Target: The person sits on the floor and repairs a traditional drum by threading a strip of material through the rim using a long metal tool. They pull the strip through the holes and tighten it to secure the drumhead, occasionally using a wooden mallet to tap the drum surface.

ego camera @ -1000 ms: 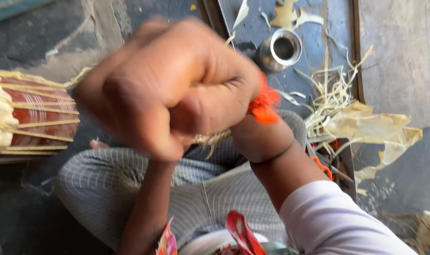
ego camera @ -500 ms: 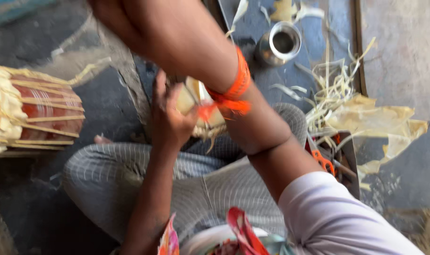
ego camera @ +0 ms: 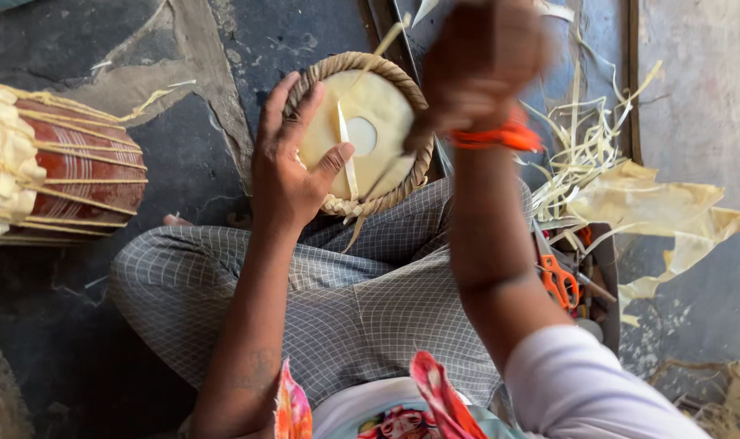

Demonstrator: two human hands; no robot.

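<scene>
Left hand (ego camera: 293, 175) grips the round drumhead (ego camera: 362, 130) at its 9 o'clock edge: fingers curled over the braided rim, thumb pressing a pale strip (ego camera: 346, 150) flat on the skin. Drumhead sits above the lap, tilted toward the camera. Right hand (ego camera: 480, 65), at 3 o'clock of the drumhead, is motion-blurred; looks fisted, but can't tell what it holds. Orange band on that wrist. Wooden drum (ego camera: 61, 167) lies well apart at 9 o'clock. Orange-handled scissors (ego camera: 559, 280) at 4 o'clock, pale strip scraps (ego camera: 589, 154) at 3.
</scene>
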